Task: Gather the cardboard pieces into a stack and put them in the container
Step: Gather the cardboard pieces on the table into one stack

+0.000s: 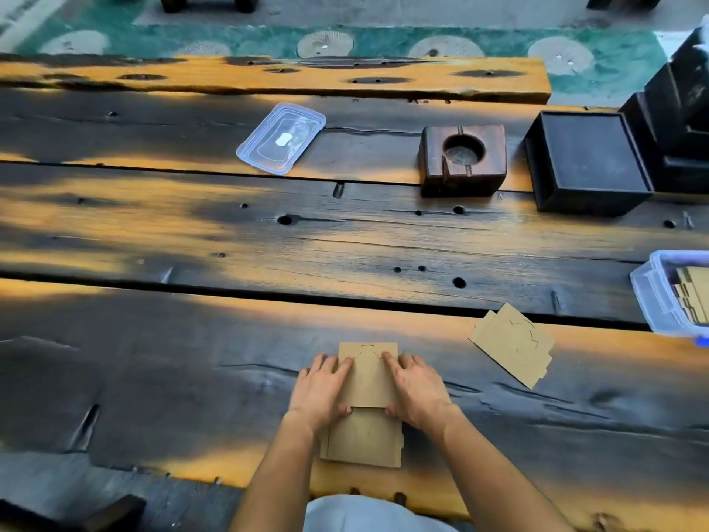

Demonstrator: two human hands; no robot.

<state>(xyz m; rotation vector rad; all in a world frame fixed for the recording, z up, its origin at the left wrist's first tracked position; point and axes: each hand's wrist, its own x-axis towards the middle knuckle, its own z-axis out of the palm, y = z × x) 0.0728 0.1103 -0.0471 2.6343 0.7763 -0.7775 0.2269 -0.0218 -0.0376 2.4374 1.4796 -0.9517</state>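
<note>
Nearest to us, at the bottom edge, we see a pale cloth (364, 512) against the near rim of the dark plank table (153, 378). Just beyond it a cardboard stack (362, 441) lies flat on the table, its edges slightly uneven. A single cardboard sheet (368, 378) overlaps the stack's far edge and reaches farther out.

We find both hands on that sheet. The left hand (322, 389) lays nearly straight fingers along the sheet's left side, with its thumb against the near edge. The right hand (416, 389) mirrors it on the right side. Neither hand curls round the sheet; both press it flat.

To the right and a little farther lie loose cardboard pieces (512, 345), fanned and askew. They sit between the hands and the container (652, 297). This clear plastic tub is cut by the right edge and already holds brown cardboard inserts (694, 297).

Past a wide stretch of planks we see the clear lid (282, 138) lying well apart from the container. To its right stands a wooden block (462, 159) with a round hollow, then a black box (587, 159). Beyond these runs a long orange plank (268, 76), then a green mat (383, 40).
</note>
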